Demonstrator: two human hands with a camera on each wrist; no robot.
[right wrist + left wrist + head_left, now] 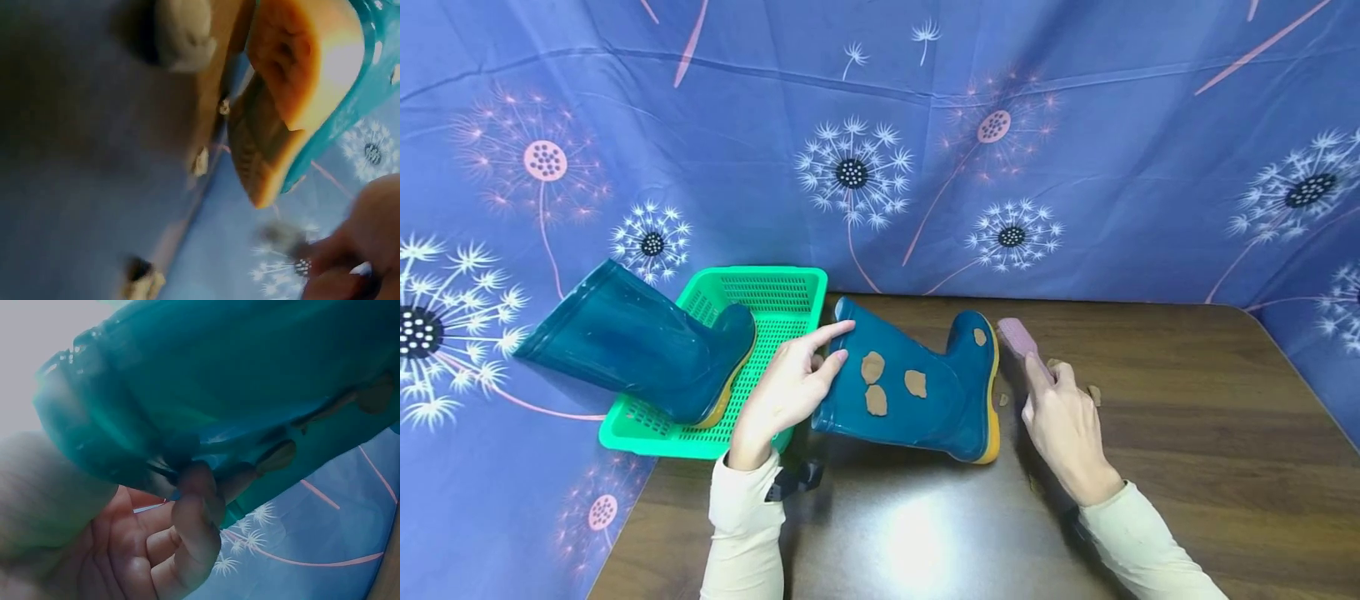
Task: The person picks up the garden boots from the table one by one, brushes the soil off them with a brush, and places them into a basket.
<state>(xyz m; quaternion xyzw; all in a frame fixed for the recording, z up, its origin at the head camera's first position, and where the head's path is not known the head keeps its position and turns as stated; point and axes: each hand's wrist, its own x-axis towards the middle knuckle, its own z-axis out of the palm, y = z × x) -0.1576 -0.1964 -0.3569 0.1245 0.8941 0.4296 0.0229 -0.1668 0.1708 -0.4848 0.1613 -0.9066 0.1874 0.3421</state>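
A teal rubber boot [895, 383] with a yellow sole lies on its side, brown patches of mud [876, 400] stuck to its shaft and one on its toe. My left hand [790, 383] grips the open top of the shaft; the left wrist view shows curled fingers [194, 537] at the boot's rim [81, 425]. To the right of the sole, my right hand [1067, 425] holds a pinkish brush [1018, 337] by its handle. The brush head is near the toe, apart from it in the head view. In the right wrist view, the brush end [281, 237] is blurred.
A second teal boot [647, 342] leans in a green plastic basket [711, 446] at the left. Loose mud bits [1094, 395] lie on the brown wooden table [1210, 467] around my right hand. A blue dandelion-print cloth [925, 208] hangs behind.
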